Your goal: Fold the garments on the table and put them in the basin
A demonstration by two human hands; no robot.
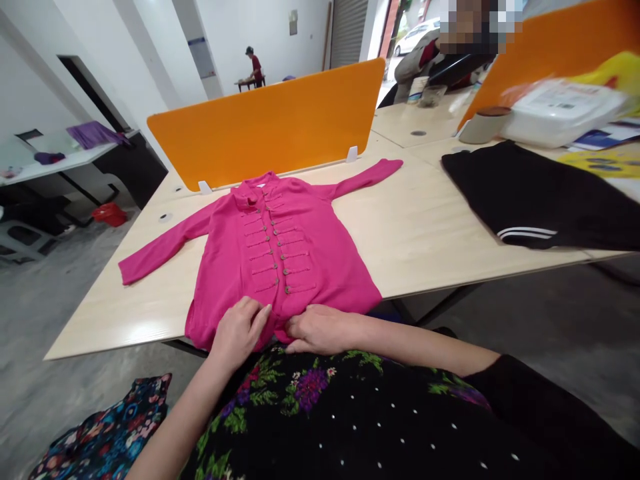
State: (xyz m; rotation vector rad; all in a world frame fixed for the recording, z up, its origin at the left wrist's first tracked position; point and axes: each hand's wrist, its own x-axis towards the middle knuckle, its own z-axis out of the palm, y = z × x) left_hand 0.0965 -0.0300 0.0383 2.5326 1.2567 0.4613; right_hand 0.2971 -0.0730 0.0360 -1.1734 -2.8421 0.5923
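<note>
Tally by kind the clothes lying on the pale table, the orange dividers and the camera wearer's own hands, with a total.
Pink shirt: 1
Black garment with white stripes: 1
Orange dividers: 2
Own hands: 2, left hand and right hand
Total: 6

No text can be read. 4 marked surfaces show, all too small or blurred to make out: the small print on the clear-wrapped white plastic box (567,110), the dark markings on the flat yellow printed sheet (600,162), the label on the small white cylindrical container (418,89), and the rectangular grey wall plaque (293,23).
</note>
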